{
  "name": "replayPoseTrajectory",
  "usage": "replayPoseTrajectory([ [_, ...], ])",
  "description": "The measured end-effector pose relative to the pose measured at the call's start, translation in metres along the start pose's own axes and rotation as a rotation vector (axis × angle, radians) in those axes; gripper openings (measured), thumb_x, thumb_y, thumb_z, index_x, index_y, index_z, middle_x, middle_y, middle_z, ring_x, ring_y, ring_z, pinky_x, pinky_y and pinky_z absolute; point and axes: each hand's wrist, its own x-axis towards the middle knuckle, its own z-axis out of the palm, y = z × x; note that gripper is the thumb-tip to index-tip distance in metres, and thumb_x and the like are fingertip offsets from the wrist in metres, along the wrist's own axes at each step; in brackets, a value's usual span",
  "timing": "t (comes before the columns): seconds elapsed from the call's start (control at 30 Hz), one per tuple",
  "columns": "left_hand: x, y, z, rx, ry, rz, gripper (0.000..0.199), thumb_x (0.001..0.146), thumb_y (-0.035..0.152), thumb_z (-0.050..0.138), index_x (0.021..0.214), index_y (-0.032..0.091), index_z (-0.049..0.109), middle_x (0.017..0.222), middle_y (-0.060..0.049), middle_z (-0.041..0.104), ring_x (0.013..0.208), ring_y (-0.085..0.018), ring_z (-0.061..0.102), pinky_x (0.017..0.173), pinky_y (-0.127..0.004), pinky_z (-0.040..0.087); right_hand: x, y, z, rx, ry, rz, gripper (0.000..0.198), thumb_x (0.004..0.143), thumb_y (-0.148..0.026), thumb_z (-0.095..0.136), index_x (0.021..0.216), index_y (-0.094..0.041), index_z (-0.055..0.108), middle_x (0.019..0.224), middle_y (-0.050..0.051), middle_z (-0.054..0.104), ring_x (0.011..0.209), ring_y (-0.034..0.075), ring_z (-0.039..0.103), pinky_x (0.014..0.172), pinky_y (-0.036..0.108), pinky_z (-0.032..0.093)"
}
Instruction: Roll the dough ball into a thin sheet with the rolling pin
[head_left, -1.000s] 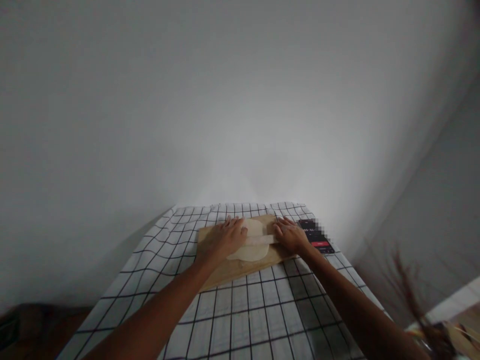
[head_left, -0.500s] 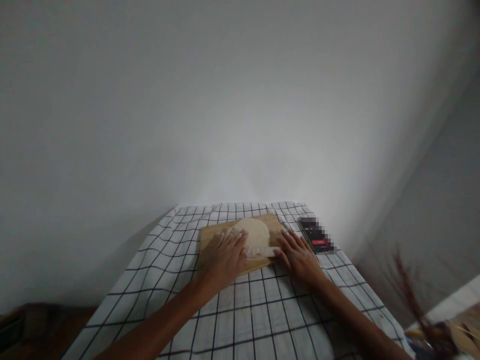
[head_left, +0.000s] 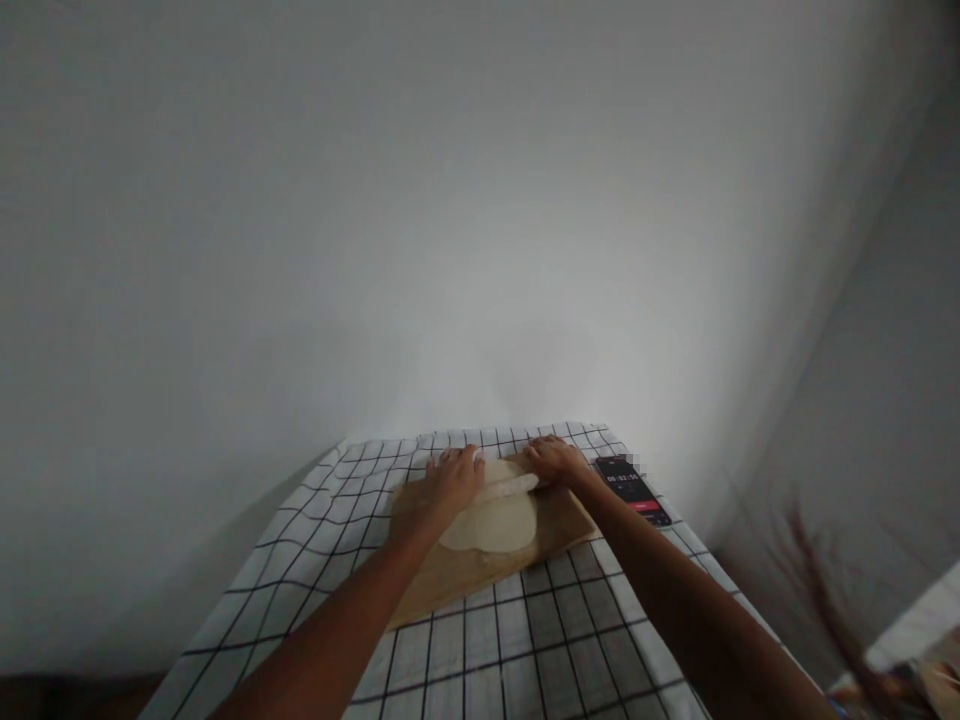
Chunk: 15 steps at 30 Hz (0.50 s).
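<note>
A floured rolling pin (head_left: 511,487) lies crosswise over a flat sheet of dough (head_left: 495,526) at the far part of a wooden board (head_left: 559,532). My left hand (head_left: 456,478) rests over the pin's left end, its fingers curving down over the far side. On the right end sits my right hand (head_left: 556,460), fingers likewise bent over the pin. Both ends of the pin are hidden under my hands. Most of the dough shows on the near side of the pin, rounded and pale.
A white cloth with dark check lines (head_left: 480,660) covers the table. To the right of the board lies a phone (head_left: 634,490) with a timer on its screen. A pale wall (head_left: 480,250) stands behind the table. Reddish dry stems (head_left: 817,575) rise at the right.
Both hands have pushed the rolling pin away from me, from the dough's near edge to its far part. The board has shifted, reaching nearer to me on the left.
</note>
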Motion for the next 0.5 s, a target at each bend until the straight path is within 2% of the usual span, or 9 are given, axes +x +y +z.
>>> replayPoseTrajectory([
  [0.13,-0.017,0.002,-0.006,-0.011,-0.042,0.054,0.028,0.097,0.028,0.046,0.118,0.021,0.062,0.118,-0.012,0.069,0.116,-0.027,0.061,0.1,-0.045,0.045,-0.029,-0.001,0.001,-0.002,-0.008,-0.04,0.029,0.101,-0.028,0.043,0.123,-0.024,0.062,0.132,0.006,0.063,0.129,0.022,0.051,0.107,0.038,0.042],
  [0.23,-0.039,0.006,-0.018,-0.012,-0.039,0.219,0.031,0.097,0.026,0.043,0.121,0.019,0.061,0.127,-0.013,0.066,0.123,-0.028,0.057,0.106,-0.047,0.042,-0.066,-0.006,0.003,0.003,0.025,0.0,0.037,0.105,-0.029,0.03,0.124,-0.021,0.06,0.136,0.012,0.059,0.137,0.025,0.043,0.109,0.045,0.041],
  [0.3,-0.056,0.009,-0.024,-0.012,-0.01,0.334,0.035,0.097,0.024,0.04,0.126,0.017,0.058,0.136,-0.014,0.06,0.132,-0.029,0.05,0.112,-0.05,0.036,-0.094,-0.011,0.006,0.017,0.042,-0.011,0.038,0.105,-0.033,0.029,0.126,-0.024,0.06,0.142,0.008,0.055,0.141,0.023,0.038,0.111,0.044,0.039],
  [0.33,-0.064,0.011,-0.026,-0.015,0.007,0.362,0.037,0.098,0.024,0.04,0.13,0.016,0.056,0.141,-0.014,0.056,0.135,-0.029,0.047,0.114,-0.051,0.033,-0.108,-0.012,0.008,0.05,0.111,-0.004,0.04,0.105,-0.036,0.028,0.13,-0.024,0.058,0.146,0.008,0.052,0.143,0.023,0.036,0.112,0.043,0.039],
  [0.43,-0.081,0.014,-0.028,-0.031,0.039,0.352,0.042,0.099,0.03,0.04,0.138,0.018,0.05,0.148,-0.013,0.049,0.14,-0.03,0.041,0.115,-0.053,0.03,-0.132,-0.014,0.013,0.097,0.228,-0.014,0.053,0.103,-0.047,0.032,0.148,-0.019,0.04,0.158,0.012,0.035,0.149,0.025,0.024,0.114,0.045,0.038],
  [0.5,-0.083,0.015,-0.027,-0.032,0.04,0.319,0.044,0.1,0.031,0.038,0.139,0.017,0.049,0.147,-0.013,0.05,0.138,-0.03,0.043,0.114,-0.054,0.031,-0.128,-0.011,0.013,0.095,0.224,-0.045,0.056,0.103,-0.048,0.032,0.149,-0.017,0.038,0.159,0.012,0.033,0.15,0.025,0.021,0.116,0.045,0.035],
])
